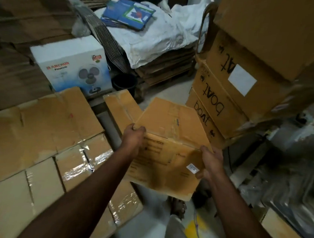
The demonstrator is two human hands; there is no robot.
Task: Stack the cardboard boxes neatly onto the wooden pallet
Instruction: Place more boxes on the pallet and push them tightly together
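Observation:
I hold a brown cardboard box (169,141) in the air at the centre of the view, tilted, with printed text and a small white sticker on its near side. My left hand (134,137) grips its upper left corner, fingers curled over the top edge. My right hand (211,161) grips its right edge near the sticker. Just behind it stands another brown box (120,107). To the left lies a stack of taped cardboard boxes (41,149) with a flat sheet on top. The wooden pallet is hidden from view.
A tall stack of boxes marked "boat" (236,83) rises at the right. A white fan carton (71,67) and a black bucket (124,82) sit behind. Flattened cardboard under a white sack (156,40) lies at the back. Plastic-wrapped goods (286,171) crowd the right. My foot (178,207) stands on pale floor.

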